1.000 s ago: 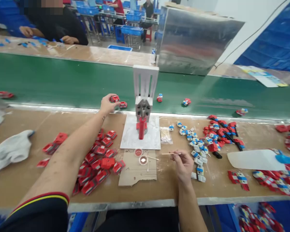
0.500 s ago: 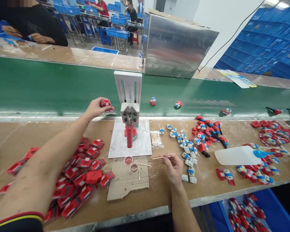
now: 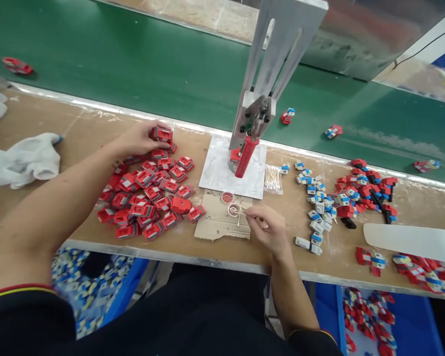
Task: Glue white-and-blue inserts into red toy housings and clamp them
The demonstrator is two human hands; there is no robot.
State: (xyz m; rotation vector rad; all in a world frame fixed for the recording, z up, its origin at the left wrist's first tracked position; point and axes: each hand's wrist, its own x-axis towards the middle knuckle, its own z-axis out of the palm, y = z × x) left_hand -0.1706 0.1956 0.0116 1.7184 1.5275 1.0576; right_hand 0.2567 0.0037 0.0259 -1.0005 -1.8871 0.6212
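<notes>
Head view: gripping boxy red-and-grey plastic piece [image 3: 163, 134] between thumb and fingers of left hand [image 3: 143, 139], at far edge of heap of similar red pieces [image 3: 144, 198]. Pinching thin pale stick [image 3: 242, 212] in right hand [image 3: 270, 228], tip at small round cup [image 3: 229, 211] on torn brown cardboard sheet [image 3: 212, 220]. Beyond cardboard, on brown tabletop [image 3: 89, 129], red-handled metal fixture [image 3: 247, 155] on white plate [image 3: 215, 163]. Farther out, green conveyor belt [image 3: 96, 59].

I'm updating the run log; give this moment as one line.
left hand: holding red part | right hand: holding thin stick, at small cup
</notes>
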